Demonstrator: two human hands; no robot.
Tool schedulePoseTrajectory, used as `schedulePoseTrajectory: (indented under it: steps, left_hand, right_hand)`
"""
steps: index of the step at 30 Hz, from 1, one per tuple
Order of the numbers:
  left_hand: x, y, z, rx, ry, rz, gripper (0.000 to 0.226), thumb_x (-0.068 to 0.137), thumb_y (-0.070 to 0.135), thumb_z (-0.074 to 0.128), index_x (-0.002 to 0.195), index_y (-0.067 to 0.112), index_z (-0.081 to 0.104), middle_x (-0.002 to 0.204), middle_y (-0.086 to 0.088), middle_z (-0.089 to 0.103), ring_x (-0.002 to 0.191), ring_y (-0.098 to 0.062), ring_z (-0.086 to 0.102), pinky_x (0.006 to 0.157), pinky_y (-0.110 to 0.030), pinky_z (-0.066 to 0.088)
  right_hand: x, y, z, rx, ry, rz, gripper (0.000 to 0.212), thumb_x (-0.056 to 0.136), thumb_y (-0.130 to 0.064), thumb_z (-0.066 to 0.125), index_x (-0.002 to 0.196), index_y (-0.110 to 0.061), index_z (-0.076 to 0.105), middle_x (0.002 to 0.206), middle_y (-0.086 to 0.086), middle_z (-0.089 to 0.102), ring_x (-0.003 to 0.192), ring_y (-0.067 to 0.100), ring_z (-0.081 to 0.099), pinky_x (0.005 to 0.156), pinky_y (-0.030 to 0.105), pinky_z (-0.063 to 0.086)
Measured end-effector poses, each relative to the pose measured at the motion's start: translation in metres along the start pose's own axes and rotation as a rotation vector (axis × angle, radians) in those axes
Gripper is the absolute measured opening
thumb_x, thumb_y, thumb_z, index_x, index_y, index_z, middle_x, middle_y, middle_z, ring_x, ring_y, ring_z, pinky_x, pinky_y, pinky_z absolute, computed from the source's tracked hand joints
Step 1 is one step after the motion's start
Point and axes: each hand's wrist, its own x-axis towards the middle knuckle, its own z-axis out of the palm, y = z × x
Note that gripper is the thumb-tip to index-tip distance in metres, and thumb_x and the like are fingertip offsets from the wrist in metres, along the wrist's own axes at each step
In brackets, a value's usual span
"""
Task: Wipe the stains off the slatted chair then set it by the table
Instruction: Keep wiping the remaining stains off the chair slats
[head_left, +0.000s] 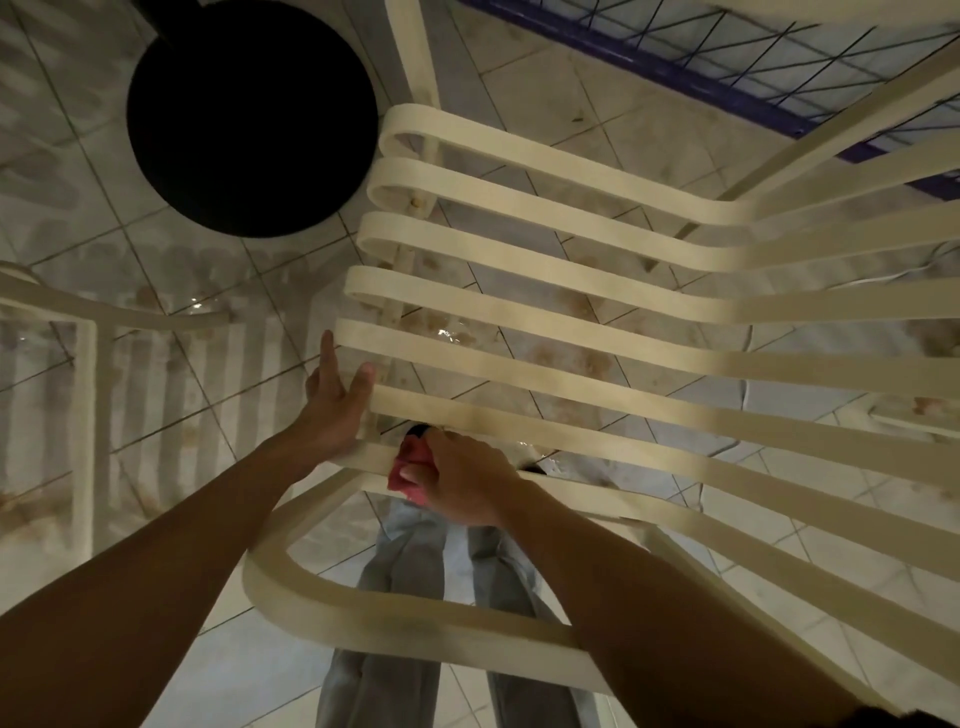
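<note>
1. Two hands on the chair (519, 295), apart.
2. Braced slat ends with left hand (336, 402), index finger straight.
3. Clutched pink cloth (409, 470) in right hand (465, 483), against a near slat.
4. Stood over tiled floor (519, 104), near round black table (249, 119).

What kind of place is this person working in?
Probably a home patio or porch, though I can't be sure: a glossy tiled floor, a white slatted chair, a black table and a blue wire fence.
</note>
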Motion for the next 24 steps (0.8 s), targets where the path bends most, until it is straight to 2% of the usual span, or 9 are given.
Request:
schedulePoseTrajectory:
  steps: [4,8,12,14,18,22,24]
  left_hand:
    - [0.001,0.002,-0.002,-0.01,0.0,-0.025,0.073,0.099,0.058,0.035,0.153,0.047,-0.013,0.164,-0.008,0.008,0.145,-0.031,0.027,0.116,-0.053,0.028]
    - [0.001,0.001,-0.002,0.004,-0.002,-0.026,0.073,0.099,0.059,0.035,0.153,0.047,-0.013,0.165,-0.006,0.007,0.145,-0.031,0.029,0.116,-0.051,0.029]
    - [0.001,0.001,-0.001,0.008,0.002,-0.035,0.073,0.098,0.06,0.034,0.153,0.047,-0.014,0.164,-0.008,0.009,0.143,-0.034,0.032,0.116,-0.053,0.029]
    - [0.001,0.001,-0.001,0.013,0.0,-0.029,0.074,0.098,0.061,0.033,0.152,0.048,-0.015,0.164,-0.009,0.007,0.143,-0.035,0.032,0.115,-0.054,0.029]
    - [0.004,-0.003,-0.002,0.021,0.01,-0.019,0.075,0.097,0.062,0.034,0.152,0.047,-0.016,0.165,-0.009,0.005,0.146,-0.034,0.027,0.116,-0.053,0.028]
    - [0.011,-0.011,-0.009,-0.022,-0.019,0.039,0.092,0.079,0.085,0.04,0.149,0.055,-0.01,0.163,-0.006,0.017,0.144,-0.031,0.032,0.114,-0.056,0.031]
    - [0.013,-0.014,-0.01,-0.024,-0.035,0.045,0.09,0.079,0.085,0.041,0.147,0.058,-0.01,0.163,-0.004,0.019,0.143,-0.031,0.034,0.112,-0.055,0.033]
  right_hand:
    - [-0.012,0.021,-0.011,-0.01,-0.043,0.025,0.042,0.103,-0.051,0.04,0.123,-0.016,0.05,0.116,0.005,0.065,0.096,0.021,0.06,0.083,0.033,0.047]
    - [-0.028,0.05,-0.016,-0.039,-0.043,0.086,0.042,0.101,-0.056,0.041,0.116,-0.019,0.052,0.1,-0.002,0.062,0.083,0.015,0.058,0.07,0.026,0.042]
    - [-0.028,0.061,-0.016,-0.028,-0.101,0.132,0.034,0.101,-0.054,0.043,0.105,-0.021,0.046,0.093,-0.001,0.061,0.076,0.012,0.055,0.066,0.025,0.041]
    - [-0.025,0.054,-0.014,0.001,-0.078,0.128,0.036,0.102,-0.052,0.041,0.105,-0.017,0.047,0.095,0.001,0.062,0.078,0.015,0.057,0.07,0.027,0.045]
    - [-0.007,0.017,0.0,0.059,-0.031,0.065,0.044,0.102,-0.05,0.043,0.123,-0.012,0.051,0.111,0.006,0.066,0.095,0.023,0.063,0.089,0.039,0.052]
    - [0.013,-0.015,0.007,0.057,-0.011,0.018,0.046,0.103,-0.05,0.041,0.124,-0.011,0.053,0.108,0.009,0.066,0.095,0.024,0.062,0.088,0.04,0.051]
    - [0.013,-0.012,0.007,0.048,-0.01,0.017,0.041,0.102,-0.048,0.044,0.123,-0.013,0.051,0.108,0.008,0.065,0.094,0.024,0.06,0.086,0.04,0.051]
